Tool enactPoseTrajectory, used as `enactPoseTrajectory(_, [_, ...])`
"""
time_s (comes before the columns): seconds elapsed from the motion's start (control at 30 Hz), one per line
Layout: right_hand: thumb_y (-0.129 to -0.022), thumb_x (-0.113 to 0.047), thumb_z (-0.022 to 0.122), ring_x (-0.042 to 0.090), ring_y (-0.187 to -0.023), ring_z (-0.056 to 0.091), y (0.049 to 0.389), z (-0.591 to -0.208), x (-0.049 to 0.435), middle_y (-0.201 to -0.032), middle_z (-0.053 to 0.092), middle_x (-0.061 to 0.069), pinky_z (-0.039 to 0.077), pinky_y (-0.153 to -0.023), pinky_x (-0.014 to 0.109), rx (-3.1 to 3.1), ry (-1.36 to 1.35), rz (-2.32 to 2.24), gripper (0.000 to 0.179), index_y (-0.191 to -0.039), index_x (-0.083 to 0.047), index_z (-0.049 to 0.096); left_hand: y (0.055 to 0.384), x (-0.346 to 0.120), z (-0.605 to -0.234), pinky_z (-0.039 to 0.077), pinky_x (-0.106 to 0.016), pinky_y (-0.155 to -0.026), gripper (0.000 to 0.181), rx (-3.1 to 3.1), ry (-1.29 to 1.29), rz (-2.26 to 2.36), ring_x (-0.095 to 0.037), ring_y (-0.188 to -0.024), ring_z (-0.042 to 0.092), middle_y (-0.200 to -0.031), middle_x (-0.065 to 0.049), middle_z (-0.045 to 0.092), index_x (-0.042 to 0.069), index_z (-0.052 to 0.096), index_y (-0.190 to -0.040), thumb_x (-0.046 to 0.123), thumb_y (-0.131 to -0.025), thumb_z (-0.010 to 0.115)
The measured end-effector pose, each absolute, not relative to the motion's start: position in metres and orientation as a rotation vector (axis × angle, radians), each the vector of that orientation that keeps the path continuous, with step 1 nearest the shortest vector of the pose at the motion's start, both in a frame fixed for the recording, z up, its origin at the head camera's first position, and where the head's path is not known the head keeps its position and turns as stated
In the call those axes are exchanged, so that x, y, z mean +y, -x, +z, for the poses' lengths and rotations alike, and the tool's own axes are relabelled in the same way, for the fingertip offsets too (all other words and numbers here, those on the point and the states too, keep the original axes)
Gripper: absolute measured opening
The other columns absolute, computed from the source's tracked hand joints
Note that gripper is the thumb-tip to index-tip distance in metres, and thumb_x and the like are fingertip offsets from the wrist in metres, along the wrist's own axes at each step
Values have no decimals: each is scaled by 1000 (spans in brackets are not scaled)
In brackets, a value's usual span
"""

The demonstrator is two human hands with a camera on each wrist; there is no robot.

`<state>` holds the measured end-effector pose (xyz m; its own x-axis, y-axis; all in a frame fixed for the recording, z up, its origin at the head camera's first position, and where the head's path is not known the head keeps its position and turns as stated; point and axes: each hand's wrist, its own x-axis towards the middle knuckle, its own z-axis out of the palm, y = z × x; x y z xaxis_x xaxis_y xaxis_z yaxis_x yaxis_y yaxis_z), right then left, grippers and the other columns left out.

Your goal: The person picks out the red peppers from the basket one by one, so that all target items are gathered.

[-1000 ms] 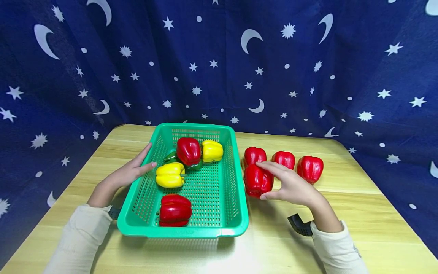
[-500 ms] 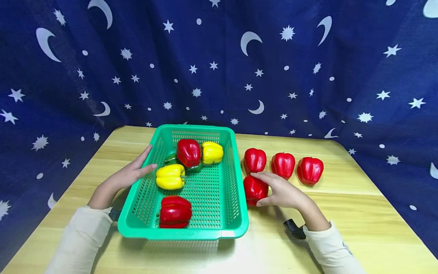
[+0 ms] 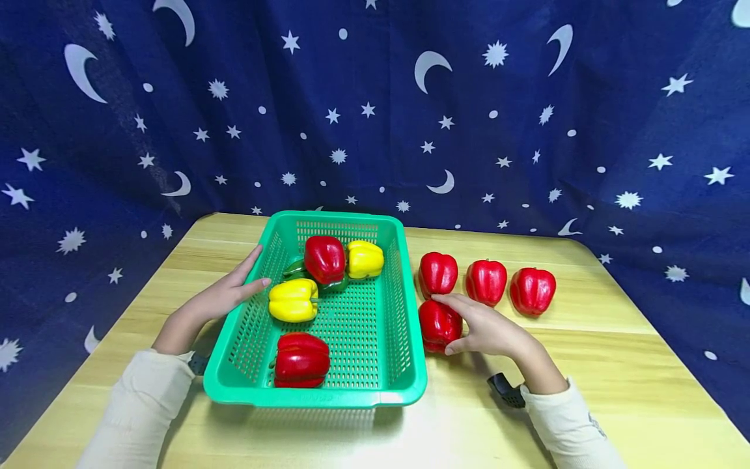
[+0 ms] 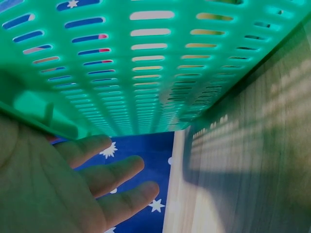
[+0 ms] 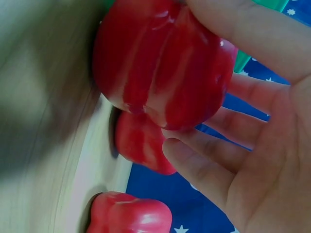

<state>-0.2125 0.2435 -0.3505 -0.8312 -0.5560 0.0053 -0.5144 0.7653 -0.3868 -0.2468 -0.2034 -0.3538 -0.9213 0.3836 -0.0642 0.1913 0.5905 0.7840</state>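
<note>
My right hand [image 3: 489, 326] holds a glossy red bell pepper [image 3: 438, 327] between thumb and fingers, beside the basket's right wall. In the right wrist view this bell pepper [image 5: 160, 68] is close to the tabletop; whether it touches the wood cannot be told. My left hand [image 3: 219, 296] rests at the left rim of a green plastic basket [image 3: 413, 306], thumb over the rim. The left wrist view shows straight left fingers [image 4: 114, 174] outside the slotted wall. Inside the basket lie two red bell peppers, one near the front [image 3: 301, 360], two yellow ones [image 3: 293, 301], and something green, partly hidden [image 3: 335, 285].
Three red bell peppers stand in a row right of the basket: a left one [image 3: 438, 273], a middle one [image 3: 486, 282] and a right one [image 3: 532, 291]. The wooden table [image 3: 615, 365] ends at a dark blue curtain [image 3: 375, 117] with moons and stars.
My right hand has come down and slightly nearer the front with the red bell pepper, mostly in the first half second. The left hand and basket have stayed put.
</note>
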Motion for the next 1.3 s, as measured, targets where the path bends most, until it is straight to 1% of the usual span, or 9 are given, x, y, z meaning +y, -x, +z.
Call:
enactPoseTrajectory(0.13, [-65,-20,81,33,-119,47,212,-349,243,-131,48,16,42,-94,52,2844,873,-549,83,-135,-5,40,247,-204,-355,6,-70,-101,74,2589,-466,1240,-45,-137,-4,-152,-16,-12,19,-14,-146,30,-97,40])
enactPoseTrajectory(0.33, [-65,-15,81,36,-120,45,210,-348,242,-132,45,18,41,-95,53,2819,849,-538,86,-138,-5,36,248,-204,-355,5,-69,-102,74,2587,-469,1241,-45,-137,-4,-152,-16,-13,17,-15,-146,29,-97,40])
enactPoseTrajectory(0.43, [-65,-13,81,37,-120,44,209,-347,242,-132,44,18,41,-95,53,2809,843,-529,87,-138,-5,35,248,-203,-354,5,-69,-102,74,2589,-459,1239,-45,-137,-5,-152,-16,-13,18,-15,-146,30,-97,39])
enactPoseTrajectory(0.6, [-65,-12,80,39,-122,40,208,-346,243,-136,40,19,40,-95,54,2787,837,-543,88,-139,-4,33,247,-203,-354,5,-69,-102,74,2588,-445,1232,-44,-137,-5,-152,-15,-13,19,-15,-146,32,-97,40])
enactPoseTrajectory(0.7, [-67,-13,79,39,-124,38,209,-346,244,-138,38,20,39,-96,54,2773,846,-551,88,-140,-4,32,248,-203,-355,5,-69,-102,74,2591,-453,1231,-44,-137,-4,-152,-16,-12,18,-15,-146,31,-97,39])
enactPoseTrajectory(0.9, [-68,-13,78,38,-126,36,209,-344,244,-139,39,20,36,-99,54,2765,868,-549,86,-140,-2,31,248,-205,-358,5,-69,-102,74,2588,-463,1254,-44,-137,-5,-152,-16,-12,16,-15,-146,30,-97,39])
enactPoseTrajectory(1.1, [-70,-14,77,40,-128,33,207,-339,246,-139,39,19,34,-100,56,2766,848,-570,84,-140,-2,32,248,-206,-358,5,-68,-103,74,2587,-458,1259,-43,-138,-5,-153,-15,-12,17,-14,-146,30,-97,40])
enactPoseTrajectory(1.3, [-71,-16,76,41,-126,35,207,-326,244,-137,41,21,37,-97,57,2803,824,-580,80,-138,-2,35,247,-203,-353,4,-67,-104,74,2577,-480,1271,-44,-137,-4,-152,-17,-11,15,-13,-146,29,-97,40])
